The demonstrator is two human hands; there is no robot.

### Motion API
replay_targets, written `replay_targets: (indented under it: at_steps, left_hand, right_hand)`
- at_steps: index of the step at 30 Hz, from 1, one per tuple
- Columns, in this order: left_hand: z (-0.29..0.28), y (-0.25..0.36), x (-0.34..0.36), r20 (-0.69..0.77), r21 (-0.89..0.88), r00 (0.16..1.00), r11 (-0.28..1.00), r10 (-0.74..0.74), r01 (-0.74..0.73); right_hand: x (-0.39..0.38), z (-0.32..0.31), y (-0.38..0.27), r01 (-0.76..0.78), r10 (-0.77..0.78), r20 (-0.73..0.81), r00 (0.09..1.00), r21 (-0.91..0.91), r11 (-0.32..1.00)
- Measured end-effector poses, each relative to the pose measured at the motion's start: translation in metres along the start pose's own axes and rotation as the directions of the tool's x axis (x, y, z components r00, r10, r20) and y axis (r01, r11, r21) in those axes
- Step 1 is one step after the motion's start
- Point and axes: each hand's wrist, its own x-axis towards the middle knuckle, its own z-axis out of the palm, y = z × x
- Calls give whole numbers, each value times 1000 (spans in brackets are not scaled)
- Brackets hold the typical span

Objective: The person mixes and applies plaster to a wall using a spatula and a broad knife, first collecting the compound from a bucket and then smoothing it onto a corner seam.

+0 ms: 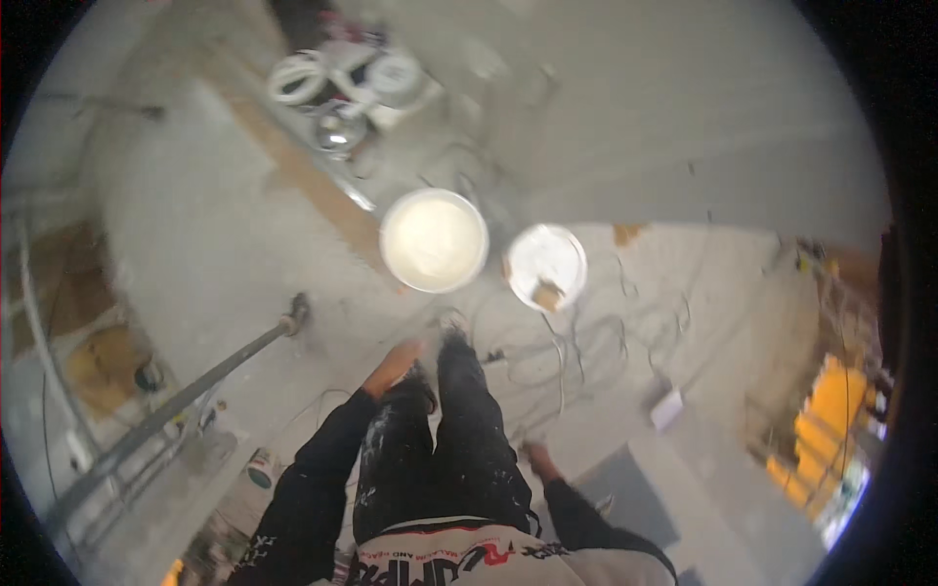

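Grey floor (205, 244) | larger bucket (387, 242): cream filling (435, 234) | left hand (394, 366), right hand (536, 458): blurred, can't tell

A pale wall (684, 107) borders the grey floor (611, 405).

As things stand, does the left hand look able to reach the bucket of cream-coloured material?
Probably yes, by bending: the left hand appears empty, and nothing visible blocks the way to the bucket of cream-coloured material, open at the top, on the floor ahead.
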Motion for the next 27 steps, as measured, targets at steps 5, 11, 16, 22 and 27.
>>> replay_targets:
  at_steps: [5,11,16,22,27]
  left_hand:
    - [-91,-183,-265,-556,564,825,775,100,285]
    - [-107,-160,-384,-786,-127,562,956,-259,264]
    - [-123,-92,-327,-710,-563,658,763,-250,-318]
    - [-276,-53,-222,-759,-507,638,736,-135,-448]
    - [-415,-121,-173,-875,219,327,895,356,-389]
  right_hand:
    - [0,4,59,324,-277,185,943,-320,890]
    - [88,-90,-57,629,-606,363,708,-713,308]
    - [117,-183,-330,550,-851,284,441,-835,7]
    - [47,-93,-635,758,-884,-87,459,-480,442]
    - [35,-25,-761,724,-734,-284,617,-162,671]
